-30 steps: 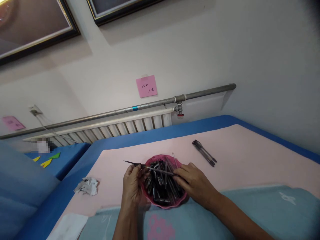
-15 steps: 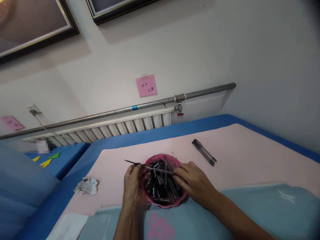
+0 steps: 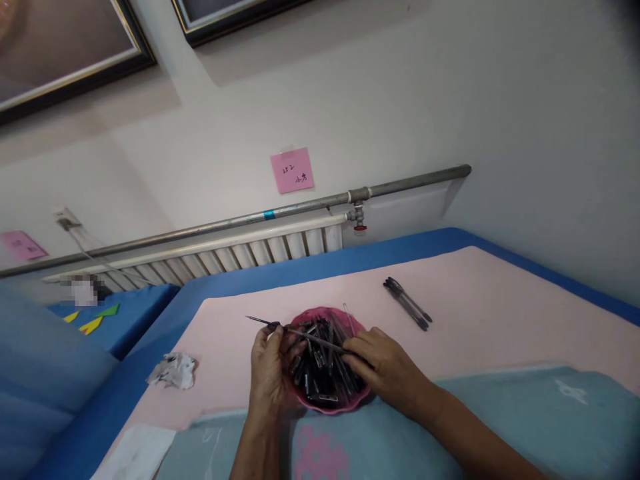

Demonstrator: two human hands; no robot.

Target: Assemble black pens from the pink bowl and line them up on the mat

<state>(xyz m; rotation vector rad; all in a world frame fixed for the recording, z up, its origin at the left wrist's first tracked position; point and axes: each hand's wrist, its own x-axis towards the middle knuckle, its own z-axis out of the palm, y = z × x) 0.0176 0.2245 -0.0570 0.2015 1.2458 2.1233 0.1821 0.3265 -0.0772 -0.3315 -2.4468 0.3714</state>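
Above a pink scalloped basket (image 3: 350, 408), a thin pen refill (image 3: 258, 320) with its pointed tip to the left lies in line with a clear pen barrel (image 3: 320, 339). My left hand (image 3: 267, 363) is closed, pinching the refill near the basket's left rim. Closed around the barrel's other end is my right hand (image 3: 383, 363), over the basket's right side. Where refill and barrel meet, fingers partly cover them. Black caps and clear pen parts (image 3: 320, 373) fill the basket.
Several assembled black pens (image 3: 407, 303) lie on the pink table cover (image 3: 475, 313) at right. Crumpled paper (image 3: 173, 371) and a white sheet (image 3: 135, 453) are at left. A teal cloth (image 3: 520, 407) runs along the front. Behind stand a radiator (image 3: 260, 252) and a pipe (image 3: 310, 205).
Both hands keep their hold on the refill and barrel. My right hand has shifted slightly left, and the left hand a little right, with the camera view almost the same.
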